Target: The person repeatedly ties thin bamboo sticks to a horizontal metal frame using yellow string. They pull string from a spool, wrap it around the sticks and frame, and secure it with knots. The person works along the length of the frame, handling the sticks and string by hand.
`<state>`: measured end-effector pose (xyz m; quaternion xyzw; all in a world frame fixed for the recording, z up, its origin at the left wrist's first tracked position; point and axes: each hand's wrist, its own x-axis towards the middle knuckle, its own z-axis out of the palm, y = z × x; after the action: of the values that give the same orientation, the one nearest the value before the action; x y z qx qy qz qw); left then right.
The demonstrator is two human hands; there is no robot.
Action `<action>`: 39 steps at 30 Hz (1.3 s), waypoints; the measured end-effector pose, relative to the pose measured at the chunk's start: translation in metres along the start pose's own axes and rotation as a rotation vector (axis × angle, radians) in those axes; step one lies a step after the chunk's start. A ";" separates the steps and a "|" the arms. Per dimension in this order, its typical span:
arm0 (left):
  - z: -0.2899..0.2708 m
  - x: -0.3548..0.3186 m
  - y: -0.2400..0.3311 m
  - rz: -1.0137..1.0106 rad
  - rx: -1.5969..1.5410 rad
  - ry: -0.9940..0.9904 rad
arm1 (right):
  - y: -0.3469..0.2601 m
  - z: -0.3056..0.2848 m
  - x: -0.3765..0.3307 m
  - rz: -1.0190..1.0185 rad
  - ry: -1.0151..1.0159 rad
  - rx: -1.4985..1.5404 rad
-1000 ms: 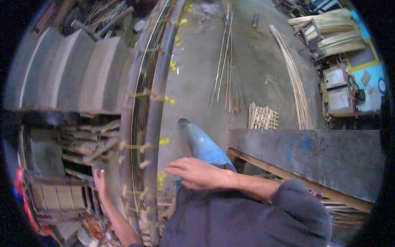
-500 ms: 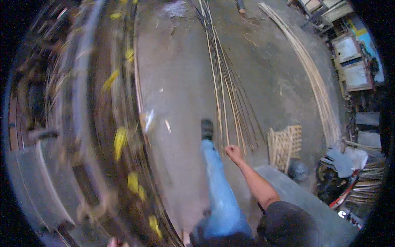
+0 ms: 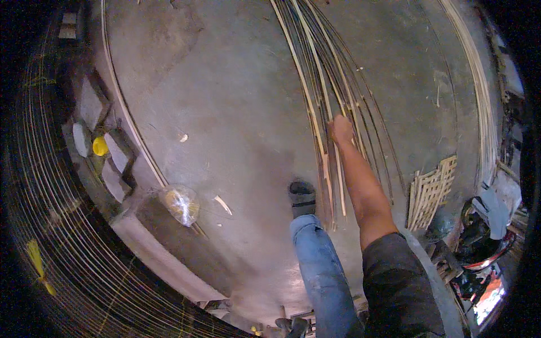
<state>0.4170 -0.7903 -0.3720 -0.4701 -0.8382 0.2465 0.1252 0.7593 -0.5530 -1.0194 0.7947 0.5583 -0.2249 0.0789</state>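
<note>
Bamboo strips point(image 3: 315, 84), long, thin, judged light and springy: being gripped on the floor point(image 3: 225, 112) by the right hand point(image 3: 341, 128), fingers clenched near the strips' nearer ends; left hand unseen.

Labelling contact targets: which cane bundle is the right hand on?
The middle bundle; the right hand rests on it. The other bundle curves far right, untouched.

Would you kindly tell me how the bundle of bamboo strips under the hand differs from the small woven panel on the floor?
The bamboo strips are long, loose and roughly parallel; the woven panel is short and interlaced into a lattice. The right hand rests on the strips, while nothing touches the panel. Both are pale and lie on the concrete floor.
</note>
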 end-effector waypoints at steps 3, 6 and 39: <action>-0.001 0.007 0.006 0.036 -0.031 0.010 | 0.033 0.004 -0.038 -0.065 -0.034 0.042; -0.028 -0.007 -0.007 0.012 -0.047 0.018 | 0.077 -0.004 -0.174 0.010 -0.243 0.039; -0.098 -0.659 -0.298 -0.444 -1.542 -0.098 | -0.124 -0.496 -0.980 -0.557 -0.602 1.494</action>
<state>0.5909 -1.4516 -0.1163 -0.2354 -0.8508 -0.4121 -0.2255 0.5087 -1.1563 -0.1275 0.3779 0.3937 -0.7472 -0.3794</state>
